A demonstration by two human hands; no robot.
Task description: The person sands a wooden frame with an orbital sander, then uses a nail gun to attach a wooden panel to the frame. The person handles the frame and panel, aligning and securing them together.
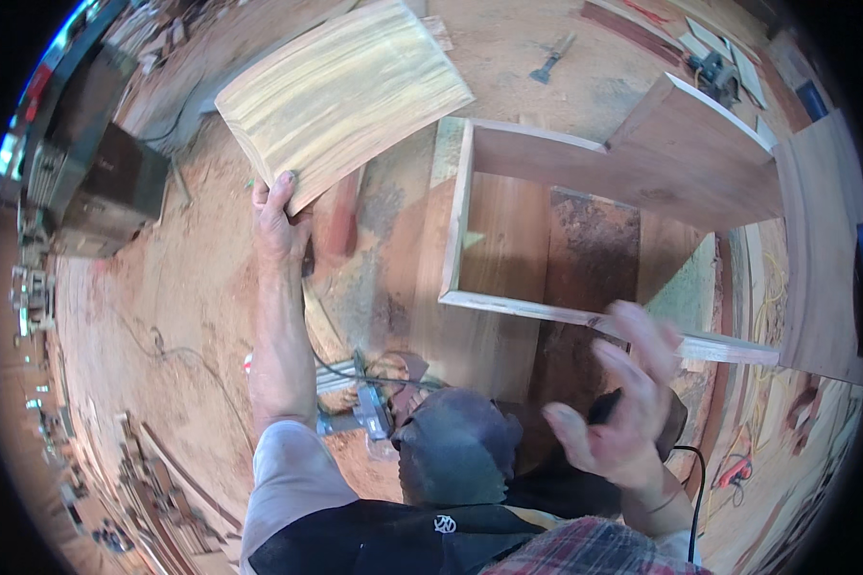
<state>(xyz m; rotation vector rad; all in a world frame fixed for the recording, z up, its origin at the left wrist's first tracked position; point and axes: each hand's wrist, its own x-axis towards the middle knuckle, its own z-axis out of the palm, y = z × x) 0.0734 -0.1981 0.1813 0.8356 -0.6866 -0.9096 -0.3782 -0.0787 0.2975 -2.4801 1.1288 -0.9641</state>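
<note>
My left hand is raised with the arm stretched out. Its thumb and fingers are closed on the near corner of a flat, pale wooden board with streaky grain, which is tilted up off the ground. My right hand, its fingers spread and slightly bent, is open with nothing in it. It is in front of the near rail of an open wooden box frame; whether it touches the rail I cannot tell. The frame rests on brown planks, and a wide panel stands at its right end.
A blue-grey power tool with a cord lies beside my left forearm. A flat-bladed tool and a dark power tool lie farther off. A dark cabinet stands at left, with scrap wood below it. A red-handled tool lies right.
</note>
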